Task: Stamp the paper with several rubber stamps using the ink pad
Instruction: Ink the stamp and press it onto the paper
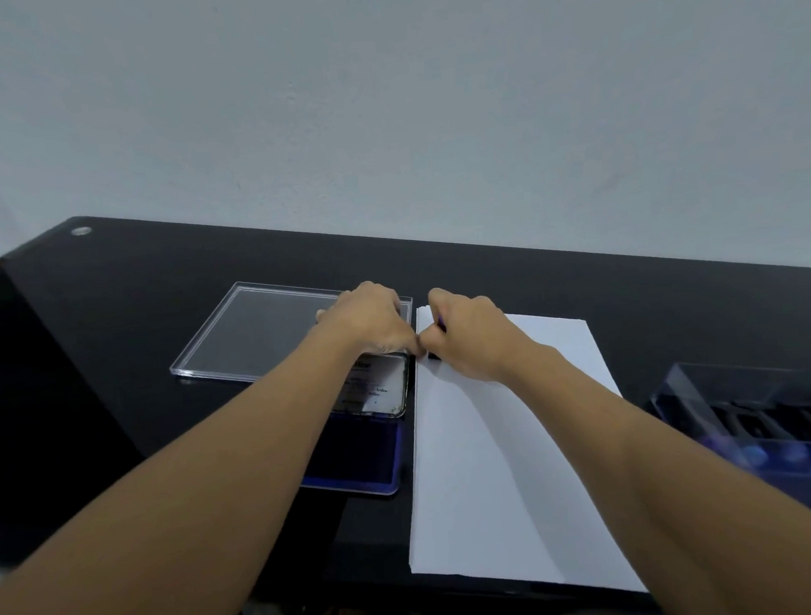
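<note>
A white sheet of paper (491, 469) lies on the black table. My right hand (473, 338) grips a small dark rubber stamp (434, 354) and holds it down on the paper's far left corner; most of the stamp is hidden under the fingers. My left hand (371, 324) sits just left of it, fingers curled, fingertips touching the stamp or the paper's edge; which one I cannot tell. The open blue ink pad (361, 459) lies left of the paper, partly under my left forearm, its hinged lid (385, 388) standing up behind it.
A clear flat plastic lid (252, 332) rests at the back left under my left hand. At the right edge stands a clear blue-tinted box (757, 417) with several dark stamps in slots. The black table (111, 376) ends at the wall behind.
</note>
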The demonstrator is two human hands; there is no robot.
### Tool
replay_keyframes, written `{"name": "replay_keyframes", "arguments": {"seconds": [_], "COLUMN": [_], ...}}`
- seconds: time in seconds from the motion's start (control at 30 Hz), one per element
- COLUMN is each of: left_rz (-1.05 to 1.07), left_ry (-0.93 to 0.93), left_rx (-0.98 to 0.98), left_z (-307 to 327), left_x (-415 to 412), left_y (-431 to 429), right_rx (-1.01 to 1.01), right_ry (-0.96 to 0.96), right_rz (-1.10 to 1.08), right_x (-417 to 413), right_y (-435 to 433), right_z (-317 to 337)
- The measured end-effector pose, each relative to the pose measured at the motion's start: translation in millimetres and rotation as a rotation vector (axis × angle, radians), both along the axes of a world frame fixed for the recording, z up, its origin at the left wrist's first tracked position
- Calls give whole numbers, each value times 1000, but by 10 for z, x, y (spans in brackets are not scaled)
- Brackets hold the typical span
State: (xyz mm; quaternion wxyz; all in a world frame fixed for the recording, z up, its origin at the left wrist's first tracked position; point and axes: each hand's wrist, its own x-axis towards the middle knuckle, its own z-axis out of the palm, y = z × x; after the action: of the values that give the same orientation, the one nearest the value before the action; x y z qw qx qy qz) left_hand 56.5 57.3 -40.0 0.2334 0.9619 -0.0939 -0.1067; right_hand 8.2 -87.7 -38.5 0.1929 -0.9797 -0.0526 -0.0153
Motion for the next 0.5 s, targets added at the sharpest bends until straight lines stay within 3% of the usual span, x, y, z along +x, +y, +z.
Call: {"name": "replay_keyframes", "arguments": {"seconds": [0.5], "left_rz": [-1], "left_ry": [-28], "left_rx": [2], "left_z": [-7], "left_x": [23], "left_y": [16], "right_rx": [0], "right_ry": [-79], "right_rz": [-18], "right_x": [11], "right_y": [10], "right_z": [-66]}}
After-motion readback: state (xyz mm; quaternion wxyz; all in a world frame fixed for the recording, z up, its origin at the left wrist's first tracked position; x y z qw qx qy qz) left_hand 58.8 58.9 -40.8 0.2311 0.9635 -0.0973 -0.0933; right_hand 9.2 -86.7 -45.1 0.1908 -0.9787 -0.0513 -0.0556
